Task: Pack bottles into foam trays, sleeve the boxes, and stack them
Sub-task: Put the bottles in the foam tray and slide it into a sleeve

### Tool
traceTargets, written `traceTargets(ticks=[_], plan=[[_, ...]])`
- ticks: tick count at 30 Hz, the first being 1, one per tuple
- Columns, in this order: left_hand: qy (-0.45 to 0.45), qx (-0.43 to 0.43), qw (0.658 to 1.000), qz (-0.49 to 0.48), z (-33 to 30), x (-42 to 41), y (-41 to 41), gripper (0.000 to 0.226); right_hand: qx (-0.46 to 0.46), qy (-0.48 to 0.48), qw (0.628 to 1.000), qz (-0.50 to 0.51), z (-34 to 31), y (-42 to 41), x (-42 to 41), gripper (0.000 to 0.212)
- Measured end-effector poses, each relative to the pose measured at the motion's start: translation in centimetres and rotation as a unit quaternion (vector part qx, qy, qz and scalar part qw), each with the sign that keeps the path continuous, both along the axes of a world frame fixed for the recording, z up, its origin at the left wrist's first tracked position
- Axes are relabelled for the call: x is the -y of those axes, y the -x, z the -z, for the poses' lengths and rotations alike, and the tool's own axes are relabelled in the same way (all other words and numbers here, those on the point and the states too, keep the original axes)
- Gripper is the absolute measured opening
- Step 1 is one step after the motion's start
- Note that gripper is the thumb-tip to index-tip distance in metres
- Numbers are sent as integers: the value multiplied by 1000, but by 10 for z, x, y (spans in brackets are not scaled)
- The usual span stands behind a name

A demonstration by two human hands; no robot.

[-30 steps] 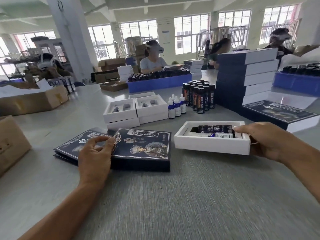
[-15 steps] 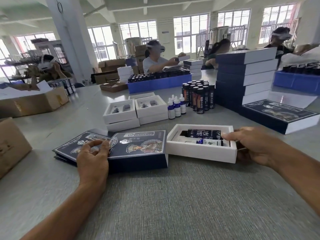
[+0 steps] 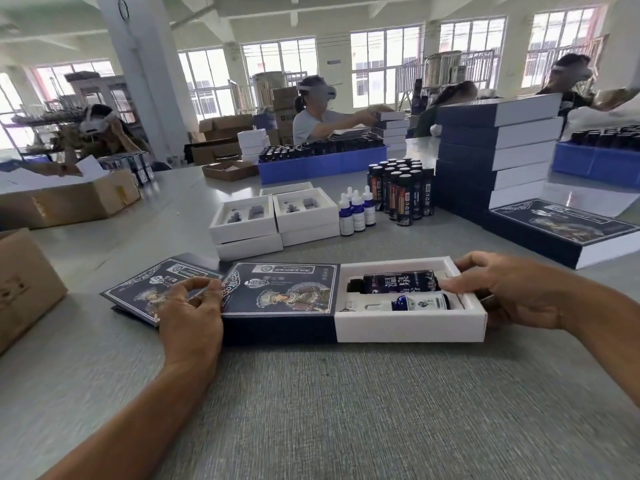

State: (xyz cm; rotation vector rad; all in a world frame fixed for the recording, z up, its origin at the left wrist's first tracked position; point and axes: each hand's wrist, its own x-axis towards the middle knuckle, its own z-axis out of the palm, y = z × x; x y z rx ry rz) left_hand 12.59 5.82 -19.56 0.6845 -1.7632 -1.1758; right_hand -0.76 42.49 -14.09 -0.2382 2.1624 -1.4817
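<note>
Sleeving step in hand. My right hand grips the right end of the white foam tray, centre-right of frame, fingers curled over its end wall, thumb side hidden. The tray's left end sits right at the mouth of the dark printed sleeve, centre frame; whether it is already inside I cannot tell. Two bottles lie in the tray: a dark bottle behind, a small blue dropper bottle in front. My left hand holds the sleeve's left end, fingers bent and pinching its top edge, over a flat sleeve lying under it.

Next move, as I judge it: push the tray left, level and square, while the left hand braces the sleeve so it doesn't slide.

Around: empty trays stacked upper centre, dropper bottles and dark bottles just right of them, the stack of finished boxes upper right, one sleeved box lying right. Cardboard box at left edge. Nothing blocks the slide; risk is the tray corner catching the sleeve lip.
</note>
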Motion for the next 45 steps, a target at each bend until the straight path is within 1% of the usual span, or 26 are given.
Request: traceTargets(ticks=[2,4,7,9,11,15,19,22,25,30,37,43,45], plan=[[1,25,999,36,0,-1,0,14,-8,-4,1000,-1,-2,-1,-2,53],[40,72,995,58,-1,-3,0,20,-35,-18,999,8,-3,-3,-3,49],[83,132,983,96,-4,-9,0,34,-108,-99,989,30,0,-4,-3,44],[101,159,975,117,-6,-12,-2,41,-108,-95,988,49,1,-5,0,43],[115,176,968,136,-7,-13,-4,43,-105,-74,990,53,1,-7,5,41],[114,182,964,157,-6,-17,-5,42,-94,-31,994,34,2,-10,13,38],[135,187,958,170,-4,-25,-1,46,-83,23,996,13,4,-14,20,40],[137,192,954,183,-3,-33,0,50,-52,83,995,5,6,-19,27,37],[129,187,953,201,-4,-41,0,53,-30,116,993,-5,8,-25,37,33],[160,196,941,224,-8,-64,-2,55,-51,97,994,-23,12,-31,48,32],[168,234,930,230,-14,-85,-8,61,-62,85,994,0,12,-33,51,29],[169,260,924,225,-16,-90,-9,62,-96,63,993,23,17,-34,56,15],[170,262,923,224,-16,-92,-10,62,-97,55,993,42,17,-33,56,19]])
